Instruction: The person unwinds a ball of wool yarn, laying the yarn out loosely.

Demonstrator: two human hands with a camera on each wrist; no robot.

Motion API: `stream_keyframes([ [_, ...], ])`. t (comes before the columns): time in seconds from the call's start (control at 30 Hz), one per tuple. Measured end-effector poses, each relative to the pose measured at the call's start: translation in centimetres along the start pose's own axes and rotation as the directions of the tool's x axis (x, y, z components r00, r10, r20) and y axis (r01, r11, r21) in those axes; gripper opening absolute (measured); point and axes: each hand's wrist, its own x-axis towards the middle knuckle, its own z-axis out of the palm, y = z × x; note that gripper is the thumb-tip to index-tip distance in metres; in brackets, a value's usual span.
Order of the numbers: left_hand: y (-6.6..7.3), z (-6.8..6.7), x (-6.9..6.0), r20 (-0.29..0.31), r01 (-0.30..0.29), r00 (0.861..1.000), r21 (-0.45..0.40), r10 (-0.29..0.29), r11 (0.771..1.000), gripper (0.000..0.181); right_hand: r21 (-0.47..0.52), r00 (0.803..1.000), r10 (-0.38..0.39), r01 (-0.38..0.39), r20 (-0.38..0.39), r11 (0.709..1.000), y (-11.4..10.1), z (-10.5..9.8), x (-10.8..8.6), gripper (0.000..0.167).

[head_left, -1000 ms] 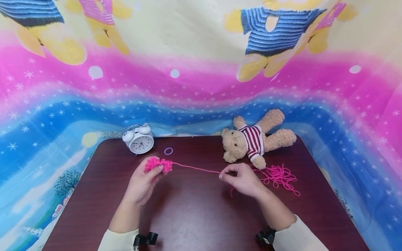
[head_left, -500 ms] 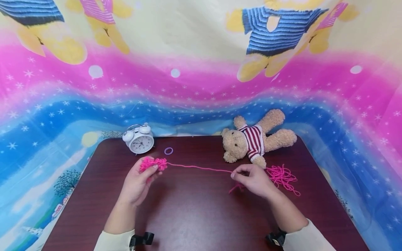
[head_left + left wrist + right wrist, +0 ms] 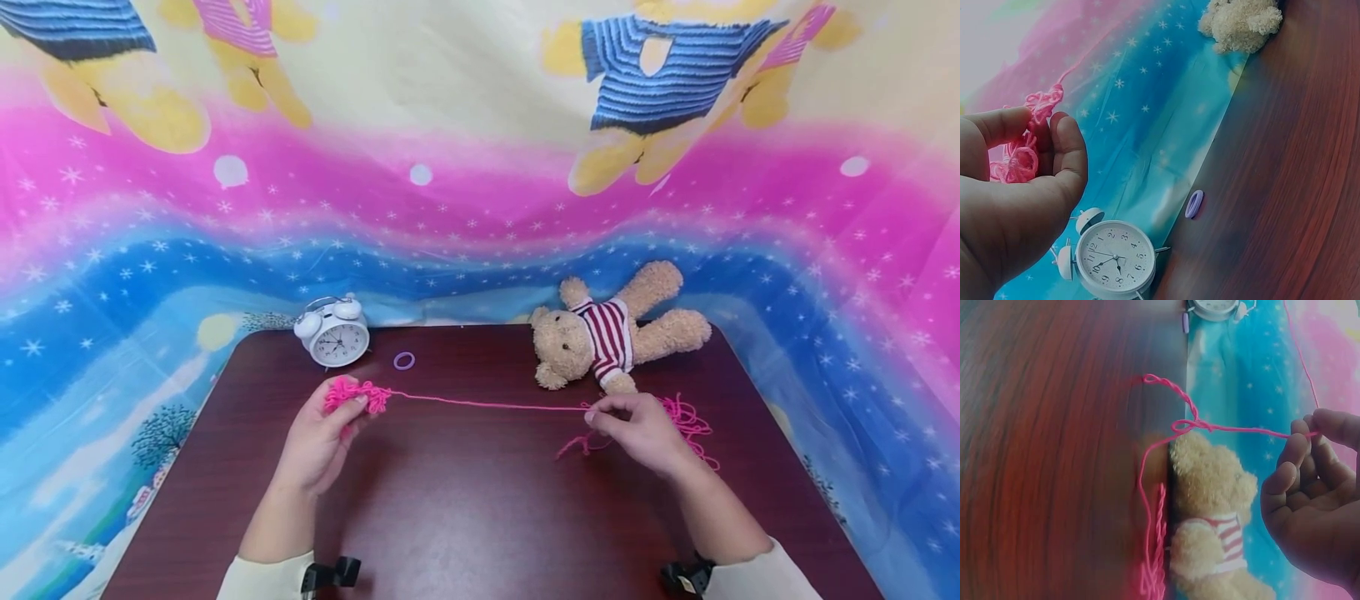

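Note:
My left hand [image 3: 315, 437] holds a looped bundle of pink yarn [image 3: 356, 395] between thumb and fingers. From that bundle a single pink strand [image 3: 480, 405] runs nearly straight across to my right hand [image 3: 637, 429], which pinches it between thumb and forefinger. In the right wrist view, a twisted length of yarn [image 3: 1172, 390] dangles from the strand past the pinch. A loose pile of pink yarn [image 3: 686, 421] lies on the table behind the right hand, partly hidden by it. The left wrist view shows the bundle's loops [image 3: 1019, 164] gathered in the fingers.
On the dark wooden table [image 3: 465, 517] a white twin-bell alarm clock [image 3: 337, 337] stands at the back left. Beside it lies a purple ring [image 3: 404, 361]. A teddy bear [image 3: 607, 337] in a striped shirt lies at the back right. A printed cloth [image 3: 480, 225] hangs behind.
My right hand has moved right, and the left hand slightly left, so the strand between them is longer and straighter. A twisted piece of yarn has come into fuller view below the right hand.

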Motion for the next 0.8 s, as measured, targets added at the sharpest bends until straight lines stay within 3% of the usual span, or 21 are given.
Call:
stream_keyframes([
  [0.33, -0.2, -0.7, 0.0, 0.022, -0.011, 1.000, 0.015, 0.011, 1.000, 0.029, 0.045, 0.997, 0.073, -0.072, -0.033, 0.996, 1.5, -2.1, -0.8, 0.024],
  [0.47, 0.0, -1.0, -0.1, 0.012, -0.004, 1.000, 0.022, 0.004, 1.000, 0.034, 0.015, 0.993, 0.108, -0.108, -0.053, 0.994, 2.1, -3.0, -1.2, 0.025],
  [0.8, 0.4, -2.0, -0.4, -0.029, 0.005, 1.000, 0.004, -0.005, 1.000, 0.026, -0.047, 0.986, 0.141, -0.146, -0.087, 0.988, 3.7, -5.3, -2.2, 0.034],
])
